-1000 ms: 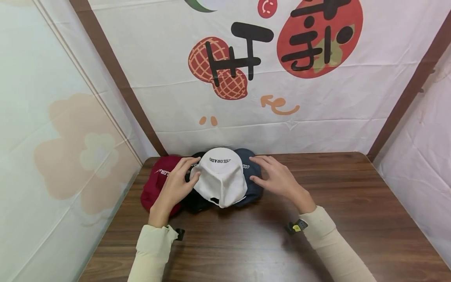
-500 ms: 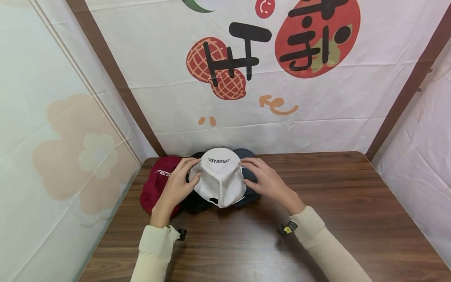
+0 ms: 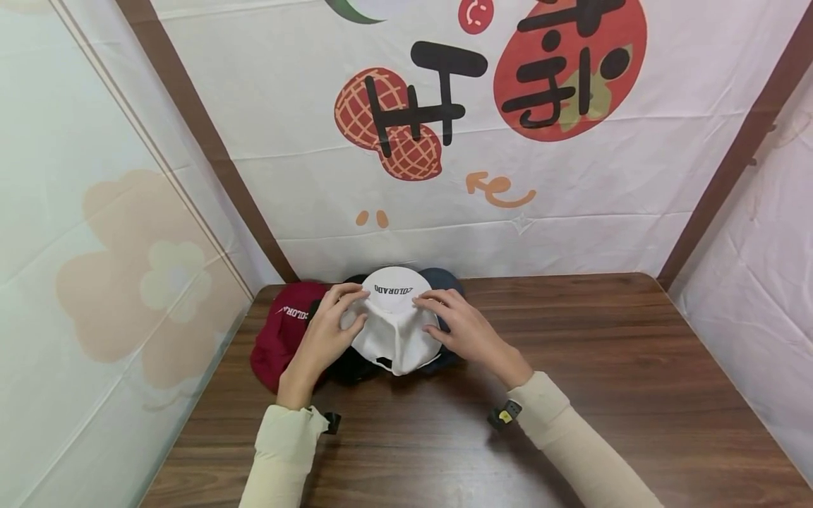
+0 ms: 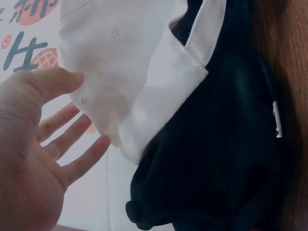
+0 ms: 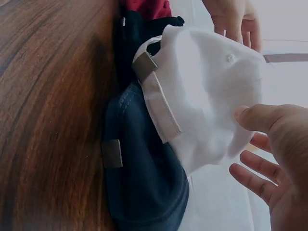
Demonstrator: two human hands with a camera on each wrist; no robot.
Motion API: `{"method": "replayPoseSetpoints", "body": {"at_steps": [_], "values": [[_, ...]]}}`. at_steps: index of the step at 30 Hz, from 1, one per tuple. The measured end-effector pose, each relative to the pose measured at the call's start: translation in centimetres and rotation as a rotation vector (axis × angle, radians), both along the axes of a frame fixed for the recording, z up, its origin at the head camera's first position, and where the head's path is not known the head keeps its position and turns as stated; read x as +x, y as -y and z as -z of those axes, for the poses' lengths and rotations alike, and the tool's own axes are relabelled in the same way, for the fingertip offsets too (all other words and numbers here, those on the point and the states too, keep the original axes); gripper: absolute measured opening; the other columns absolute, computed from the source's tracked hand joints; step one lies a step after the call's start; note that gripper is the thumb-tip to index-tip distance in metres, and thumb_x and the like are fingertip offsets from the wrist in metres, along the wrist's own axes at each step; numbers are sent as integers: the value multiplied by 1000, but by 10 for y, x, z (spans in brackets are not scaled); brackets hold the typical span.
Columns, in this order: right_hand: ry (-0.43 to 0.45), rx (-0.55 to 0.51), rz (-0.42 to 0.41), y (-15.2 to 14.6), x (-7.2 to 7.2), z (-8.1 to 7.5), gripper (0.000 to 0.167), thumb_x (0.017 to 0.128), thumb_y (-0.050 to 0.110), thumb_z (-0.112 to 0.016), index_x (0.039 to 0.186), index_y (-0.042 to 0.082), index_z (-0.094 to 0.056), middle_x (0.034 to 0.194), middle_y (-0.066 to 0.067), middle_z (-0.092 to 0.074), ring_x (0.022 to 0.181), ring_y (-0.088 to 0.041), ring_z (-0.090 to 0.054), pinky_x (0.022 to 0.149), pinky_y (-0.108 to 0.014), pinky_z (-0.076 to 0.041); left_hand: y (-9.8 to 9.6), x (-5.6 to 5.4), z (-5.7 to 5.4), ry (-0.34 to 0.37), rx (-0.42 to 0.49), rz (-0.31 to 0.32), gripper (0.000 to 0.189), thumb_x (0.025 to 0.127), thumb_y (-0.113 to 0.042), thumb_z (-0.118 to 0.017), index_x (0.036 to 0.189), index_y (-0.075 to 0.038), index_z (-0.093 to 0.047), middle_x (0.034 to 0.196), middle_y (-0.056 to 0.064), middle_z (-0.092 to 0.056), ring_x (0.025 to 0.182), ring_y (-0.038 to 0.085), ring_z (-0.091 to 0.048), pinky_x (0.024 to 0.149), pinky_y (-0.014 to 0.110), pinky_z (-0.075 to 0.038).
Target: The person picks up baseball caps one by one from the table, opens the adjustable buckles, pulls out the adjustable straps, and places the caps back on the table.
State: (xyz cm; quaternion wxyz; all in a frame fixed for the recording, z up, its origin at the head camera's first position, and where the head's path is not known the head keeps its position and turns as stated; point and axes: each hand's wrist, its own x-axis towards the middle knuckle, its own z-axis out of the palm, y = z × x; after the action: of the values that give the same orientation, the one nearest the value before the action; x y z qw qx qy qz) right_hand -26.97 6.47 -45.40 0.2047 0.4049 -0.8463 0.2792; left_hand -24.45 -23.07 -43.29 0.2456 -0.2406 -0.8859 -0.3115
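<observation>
A white cap (image 3: pixel 384 339) lettered COLORADO sits on top of a black cap (image 3: pixel 349 368) and a navy cap (image 3: pixel 444 279), its back strap facing me. My left hand (image 3: pixel 327 328) is at the cap's left side, fingers spread and gently bent. In the left wrist view its thumb tip overlaps the white crown. On the opposite side is my right hand (image 3: pixel 466 331), thumb and fingertips right at the crown in the right wrist view. Metal strap buckles show on the white cap (image 5: pixel 207 91) and the navy cap (image 5: pixel 144 187). The white cap's brim is hidden.
A maroon cap (image 3: pixel 274 346) lies left of the black one, partly behind my left hand. The caps rest at the back left of a brown wooden table (image 3: pixel 571 367). A white printed curtain (image 3: pixel 305 204) stands right behind them, with side curtains left and right.
My right hand has moved left, from over the navy cap to the white cap's right side. The left hand has shifted only slightly right. The caps stay in place.
</observation>
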Motion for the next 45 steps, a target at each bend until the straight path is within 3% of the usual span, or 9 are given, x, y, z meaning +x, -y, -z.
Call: {"method": "replayPoseSetpoints", "body": {"at_steps": [9,17,30,45], "values": [[-95,-31,27,8,-5,10,23,95,13,-81,117,14,-75,126,-4,-67,116,-21,-63,94,-36,-56,-5,-4,5,24,-1,-6,28,91,2,-81,117,-7,-77,135,14,-63,127,33,-55,100,51,-54],[-112,-56,68,11,-4,5,12,94,11,-82,102,15,-74,114,-1,-70,104,-20,-64,89,-35,-56,-9,-7,7,-8,8,11,19,91,3,-80,107,-8,-77,126,11,-68,120,30,-57,98,46,-51],[-91,-98,88,11,-7,2,7,96,10,-79,100,12,-74,108,1,-72,99,-18,-65,88,-34,-57,-11,-10,4,-44,18,17,16,91,4,-80,104,-7,-77,122,11,-70,118,30,-59,98,42,-50],[-177,-212,66,8,-12,-8,14,92,1,-81,100,9,-72,102,-3,-73,98,-21,-68,90,-37,-58,-19,-10,-2,-105,31,25,15,94,-1,-79,107,-8,-78,119,7,-72,115,26,-60,94,38,-50]]}}
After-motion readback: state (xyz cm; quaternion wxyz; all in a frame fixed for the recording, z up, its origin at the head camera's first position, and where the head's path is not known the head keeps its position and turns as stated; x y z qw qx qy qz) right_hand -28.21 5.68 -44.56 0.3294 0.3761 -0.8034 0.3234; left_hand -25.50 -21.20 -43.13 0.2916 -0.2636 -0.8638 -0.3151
